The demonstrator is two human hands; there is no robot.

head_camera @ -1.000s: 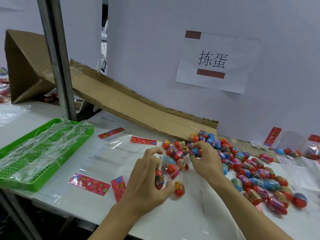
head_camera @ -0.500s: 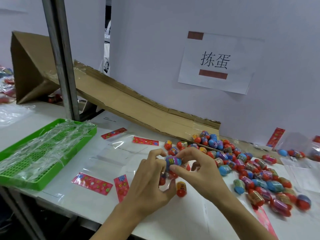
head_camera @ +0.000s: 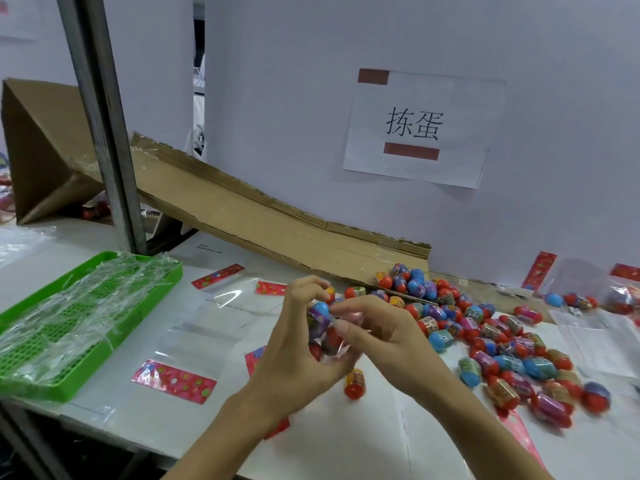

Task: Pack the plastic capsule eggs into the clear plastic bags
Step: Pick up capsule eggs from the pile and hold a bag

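Hands together above the white table (head_camera: 346,441), both busy with 1 cluster of capsule eggs (head_camera: 320,318). Left hand (head_camera: 294,358) curled round the cluster from below, thumb and fingers closed on it — blue-capped egg on top, red ones lower down, crinkled clear film (head_camera: 341,344) around them. Right hand (head_camera: 377,327) pinching at the same cluster from the other side, fingertips touching it. Loose egg (head_camera: 355,384) standing on the table just below the hands. Heap of eggs (head_camera: 485,327) spread to the right, running back to the foot of a sloping cardboard chute (head_camera: 242,209). Flat clear bags (head_camera: 194,341) with red header strips lying left of the hands, beside a green tray (head_camera: 38,386) holding crumpled plastic.
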